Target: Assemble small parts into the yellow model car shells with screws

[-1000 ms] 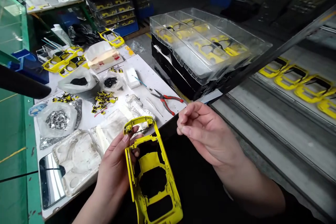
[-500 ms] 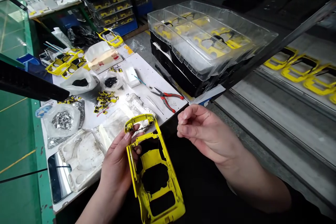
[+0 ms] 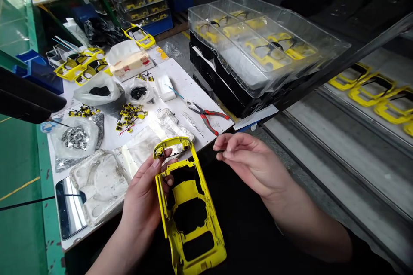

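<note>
Fingers of the left hand (image 3: 143, 184) clamp the frame (image 3: 186, 190), likely light, stiff and best held by its rim, while the right hand's (image 3: 250, 161) bunch together.

I look remotely over a white tabletop (image 3: 190, 84), where red-handled pliers (image 3: 203, 112) and tweezers (image 3: 192, 123) lie near the edge; an open bag of silvery pieces (image 3: 92, 138), yellow-and-black parts (image 3: 130, 117), a white block (image 3: 165, 88) and a dark glossy panel (image 3: 69, 212) share the surface.

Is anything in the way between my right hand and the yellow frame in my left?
Nothing visible: your right hand is beside the yellow frame, an open gap between. Your left hand holds its left side.
</note>
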